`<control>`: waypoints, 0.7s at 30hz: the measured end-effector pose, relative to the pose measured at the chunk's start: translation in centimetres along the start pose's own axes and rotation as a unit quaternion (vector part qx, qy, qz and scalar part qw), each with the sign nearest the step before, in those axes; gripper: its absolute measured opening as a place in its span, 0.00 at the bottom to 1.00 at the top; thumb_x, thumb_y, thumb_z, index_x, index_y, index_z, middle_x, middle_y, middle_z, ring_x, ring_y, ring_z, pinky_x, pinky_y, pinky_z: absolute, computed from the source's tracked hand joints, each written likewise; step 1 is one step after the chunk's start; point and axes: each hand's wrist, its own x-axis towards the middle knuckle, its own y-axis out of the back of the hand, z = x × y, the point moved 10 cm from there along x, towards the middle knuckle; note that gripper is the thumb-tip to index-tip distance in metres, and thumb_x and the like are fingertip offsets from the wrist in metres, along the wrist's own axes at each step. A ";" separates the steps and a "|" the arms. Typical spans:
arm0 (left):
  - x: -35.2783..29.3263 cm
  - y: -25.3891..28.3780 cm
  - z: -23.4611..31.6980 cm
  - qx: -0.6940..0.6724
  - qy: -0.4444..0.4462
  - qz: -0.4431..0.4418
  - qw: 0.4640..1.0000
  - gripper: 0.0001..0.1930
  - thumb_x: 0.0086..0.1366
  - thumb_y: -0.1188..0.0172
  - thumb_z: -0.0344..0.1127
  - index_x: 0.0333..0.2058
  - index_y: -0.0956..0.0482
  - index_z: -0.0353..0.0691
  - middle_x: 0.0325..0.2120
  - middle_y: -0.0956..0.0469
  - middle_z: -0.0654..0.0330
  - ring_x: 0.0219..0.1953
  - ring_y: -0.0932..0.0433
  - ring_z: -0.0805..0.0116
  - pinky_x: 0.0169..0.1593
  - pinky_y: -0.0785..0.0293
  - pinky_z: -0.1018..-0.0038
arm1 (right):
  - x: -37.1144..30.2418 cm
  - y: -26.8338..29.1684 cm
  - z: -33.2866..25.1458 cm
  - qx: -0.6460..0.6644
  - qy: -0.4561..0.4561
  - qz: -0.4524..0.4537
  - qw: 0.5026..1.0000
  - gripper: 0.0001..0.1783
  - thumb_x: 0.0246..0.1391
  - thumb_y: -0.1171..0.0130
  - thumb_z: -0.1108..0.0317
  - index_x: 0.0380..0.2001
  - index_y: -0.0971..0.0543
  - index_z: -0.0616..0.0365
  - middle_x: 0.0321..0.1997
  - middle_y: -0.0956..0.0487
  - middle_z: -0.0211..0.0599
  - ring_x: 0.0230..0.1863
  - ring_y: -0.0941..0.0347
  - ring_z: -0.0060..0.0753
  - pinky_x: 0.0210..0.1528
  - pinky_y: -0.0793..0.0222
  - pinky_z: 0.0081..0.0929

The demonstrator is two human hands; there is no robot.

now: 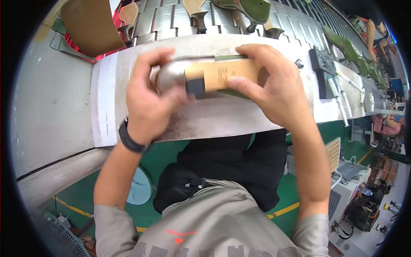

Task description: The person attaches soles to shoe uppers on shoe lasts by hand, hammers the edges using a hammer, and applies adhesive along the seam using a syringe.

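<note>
Over the pale work table I hold a shoe [214, 75] on its side, its tan sole facing me and a dark green upper showing along the edges. My right hand [272, 77] is closed round its right end, thumb pressed on the sole and fingers over the far edge. My left hand [150, 90], blurred by motion, is wrapped about the left end, where a rounded grey part [171, 77] shows. Next to its thumb, a dark square piece [195, 87] lies against the sole; whether it is fixed there I cannot tell. A black band circles my left wrist.
Beyond the table, a slatted metal conveyor [160, 19] carries tan soles and a green shoe [250, 8]. A black block [323, 64] and white syringe-like tubes [340, 100] stand at right. A light panel [55, 85] borders the left; a round stool [140, 186] is below.
</note>
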 end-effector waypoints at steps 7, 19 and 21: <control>-2.7 -3.2 4.9 0.197 -0.146 -0.120 0.962 0.39 0.51 0.16 0.40 0.61 0.22 0.34 0.59 0.22 0.45 0.58 0.19 0.48 0.63 0.23 0.58 | -1.7 -0.8 -3.5 -0.061 0.201 0.015 0.978 0.32 0.41 0.20 0.59 0.52 0.16 0.57 0.57 0.17 0.42 0.58 0.22 0.51 0.62 0.28 0.48; -2.5 -4.1 4.9 0.229 -0.183 -0.115 0.949 0.34 0.58 0.21 0.42 0.60 0.21 0.33 0.57 0.18 0.41 0.60 0.18 0.44 0.66 0.26 0.52 | -1.0 -2.1 -2.8 -0.022 0.227 0.006 0.974 0.28 0.45 0.23 0.56 0.49 0.14 0.56 0.51 0.14 0.36 0.51 0.19 0.44 0.60 0.31 0.47; -2.6 -4.1 4.9 0.233 -0.180 -0.114 0.949 0.34 0.58 0.21 0.43 0.59 0.21 0.33 0.57 0.18 0.41 0.60 0.18 0.45 0.66 0.26 0.51 | -0.9 -2.1 -2.7 -0.014 0.229 0.005 0.973 0.27 0.45 0.24 0.57 0.49 0.13 0.56 0.50 0.13 0.36 0.51 0.19 0.43 0.59 0.31 0.46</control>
